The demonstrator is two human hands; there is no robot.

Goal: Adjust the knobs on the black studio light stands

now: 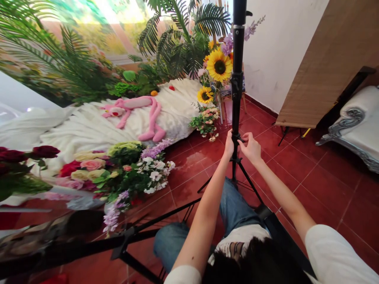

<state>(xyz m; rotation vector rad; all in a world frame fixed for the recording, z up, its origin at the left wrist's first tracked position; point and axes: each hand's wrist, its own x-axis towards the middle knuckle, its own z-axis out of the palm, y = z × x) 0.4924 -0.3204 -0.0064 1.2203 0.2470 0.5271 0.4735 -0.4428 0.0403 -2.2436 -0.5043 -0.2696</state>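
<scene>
A black light stand [237,59] rises upright in front of me, its legs spread on the floor. My left hand [229,145] is closed around the pole from the left, low down near a collar. On the right side of the same collar, my right hand [250,148] pinches a small black knob [241,140] between thumb and fingers; the fingers partly cover it. Higher on the pole sits another black clamp [236,85], which neither hand touches.
A second black stand [127,238] crosses the lower left, its legs near my knees. Flower arrangements [127,169] and a white-draped platform [180,98] with a pink plush toy [136,104] lie to the left. Sunflowers [219,65] stand behind the pole. A silver-trimmed white sofa [355,122] is at right.
</scene>
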